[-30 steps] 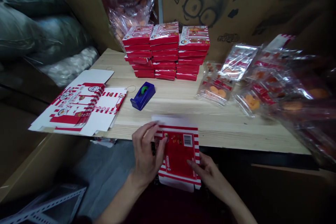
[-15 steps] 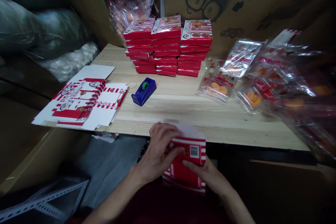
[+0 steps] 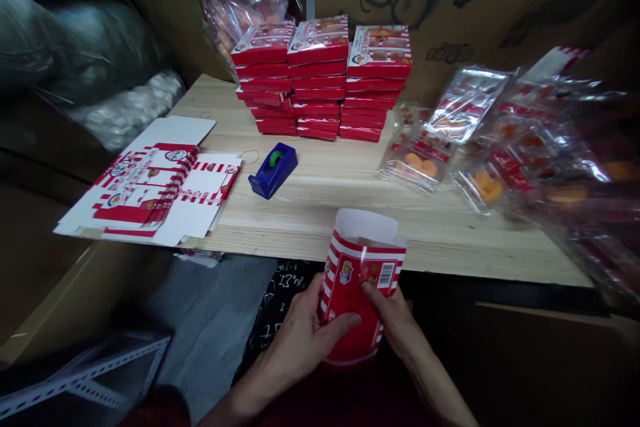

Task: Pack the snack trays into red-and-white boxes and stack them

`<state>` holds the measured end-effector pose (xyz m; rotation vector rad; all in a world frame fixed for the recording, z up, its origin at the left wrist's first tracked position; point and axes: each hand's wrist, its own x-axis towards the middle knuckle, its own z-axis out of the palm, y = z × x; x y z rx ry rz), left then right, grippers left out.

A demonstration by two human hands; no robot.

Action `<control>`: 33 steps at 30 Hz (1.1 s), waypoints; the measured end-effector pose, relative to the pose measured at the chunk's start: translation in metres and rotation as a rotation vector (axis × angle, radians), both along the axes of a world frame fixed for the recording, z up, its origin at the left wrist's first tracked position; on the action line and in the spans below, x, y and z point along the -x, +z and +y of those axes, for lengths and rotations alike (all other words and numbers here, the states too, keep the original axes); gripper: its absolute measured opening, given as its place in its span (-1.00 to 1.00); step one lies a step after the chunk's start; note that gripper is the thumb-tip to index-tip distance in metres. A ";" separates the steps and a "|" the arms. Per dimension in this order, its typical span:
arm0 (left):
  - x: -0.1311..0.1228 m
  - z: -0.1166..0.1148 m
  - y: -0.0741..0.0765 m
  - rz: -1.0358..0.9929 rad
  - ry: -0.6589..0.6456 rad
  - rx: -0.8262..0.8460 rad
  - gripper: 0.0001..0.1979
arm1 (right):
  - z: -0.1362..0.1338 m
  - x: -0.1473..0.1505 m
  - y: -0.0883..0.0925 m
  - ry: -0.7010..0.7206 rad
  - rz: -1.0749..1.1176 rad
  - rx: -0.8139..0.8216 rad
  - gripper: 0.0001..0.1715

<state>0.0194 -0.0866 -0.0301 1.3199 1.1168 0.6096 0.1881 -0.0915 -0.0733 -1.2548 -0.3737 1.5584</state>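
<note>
Through the head camera I look down on a pale wooden table. Behind its back edge stands big brown cardboard with round eyes drawn on it in black. Red-and-white boxes rise in three side-by-side stacks at the back of the table. Over its right end I see a loose heap of clear plastic packs, some showing orange pieces inside, and on its left end lie flat printed cartons, overlapping.

The box I am working with is in front of the table's near edge, its upper end overlapping that edge in my view; I cannot tell whether they touch. It is bowed into a sleeve and tilted, its top end gaping, with a plain white flap standing up behind the mouth. The face toward me is glossy red, framed by red and white stripes.

I have my left hand grasping the box's left side, thumb across the lower red face. My right hand grips the right side, thumb pressed on that face higher up. Most fingers are hidden behind.

Left of the table's middle sits a blue tape dispenser with a green roll. Smaller still, the box carries a barcode at its upper right and a colourful logo at its upper left.
</note>
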 end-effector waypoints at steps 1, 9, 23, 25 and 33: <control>0.000 0.001 -0.001 -0.006 -0.006 0.010 -0.63 | 0.001 0.000 0.002 0.011 -0.011 -0.015 -0.32; 0.011 0.019 -0.020 -0.329 0.227 0.174 -0.71 | -0.007 -0.040 0.003 0.205 0.154 -0.018 -0.31; 0.013 0.028 -0.019 -0.358 0.093 0.219 -0.55 | 0.003 -0.029 -0.017 0.194 0.074 -0.245 -0.19; 0.014 0.030 -0.021 -0.372 0.107 0.222 -0.53 | 0.005 -0.030 -0.019 0.188 0.036 -0.224 -0.26; 0.009 0.037 -0.037 -0.410 0.172 0.221 -0.60 | 0.015 -0.024 -0.022 0.169 -0.033 -0.149 -0.62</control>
